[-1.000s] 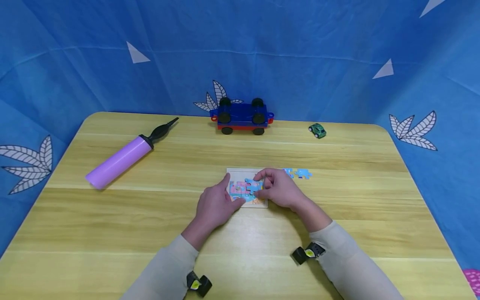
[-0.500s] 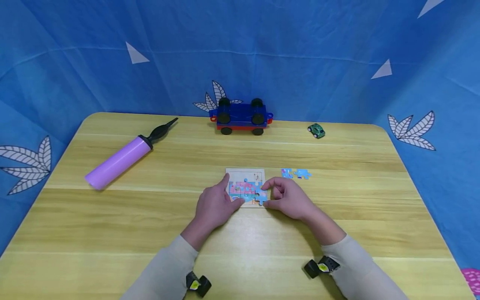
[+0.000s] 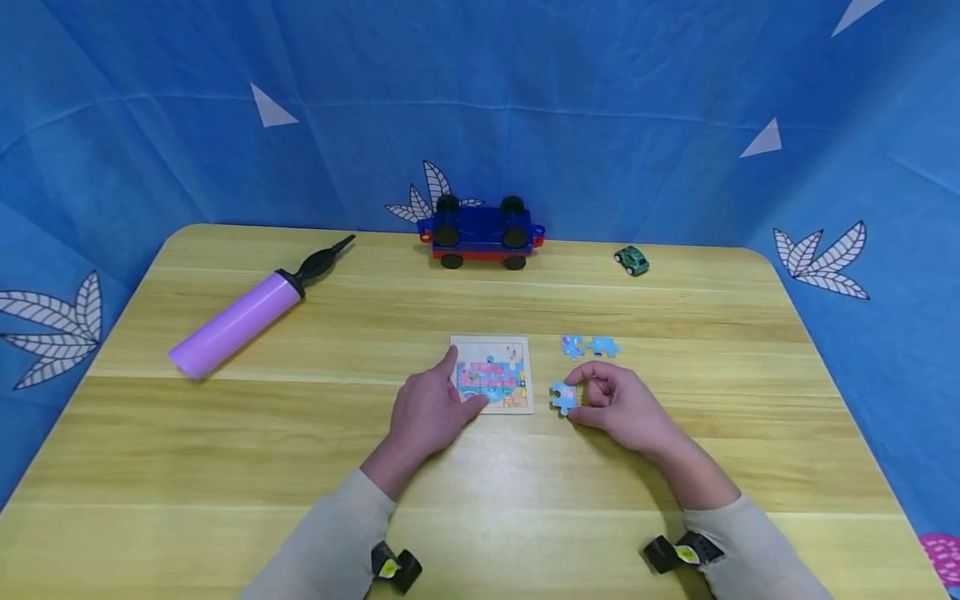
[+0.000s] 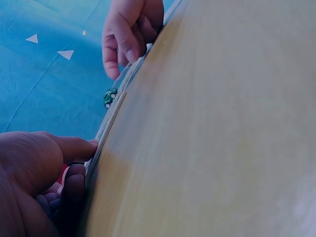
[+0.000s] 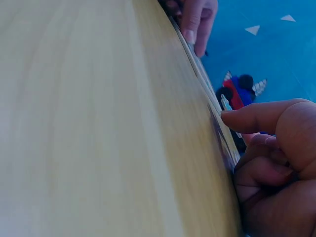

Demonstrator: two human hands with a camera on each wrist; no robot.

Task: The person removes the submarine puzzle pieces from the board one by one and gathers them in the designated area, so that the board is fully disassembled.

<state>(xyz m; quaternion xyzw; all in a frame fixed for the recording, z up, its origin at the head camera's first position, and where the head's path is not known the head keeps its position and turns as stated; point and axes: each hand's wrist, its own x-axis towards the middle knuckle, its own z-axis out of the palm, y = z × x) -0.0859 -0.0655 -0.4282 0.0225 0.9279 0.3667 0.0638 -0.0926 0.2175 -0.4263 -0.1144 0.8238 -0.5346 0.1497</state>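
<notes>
In the head view a square jigsaw tray (image 3: 491,340) lies mid-table, its lower part filled with a pink and blue picture. My left hand (image 3: 435,408) holds it at the left corner, index finger along the left side and thumb over the front edge. To the right of the tray, my right hand (image 3: 618,407) pinches a blue jigsaw piece (image 3: 562,398) between thumb and index finger. Two more blue pieces, a left one (image 3: 573,347) and a right one (image 3: 603,346), lie just beyond. In the left wrist view the left thumb (image 4: 79,149) meets the tray's edge.
A purple hand pump (image 3: 238,325) with a black nozzle lies at the left. Along the back edge are a blue and red toy wagon (image 3: 482,232), wheels facing out, and a small green toy car (image 3: 632,261). Blue cloth (image 3: 600,75) hangs behind the wooden table (image 3: 225,467).
My right hand has moved right, taking the blue jigsaw piece from over the tray to the table beside it. The left hand has stayed at the tray's corner.
</notes>
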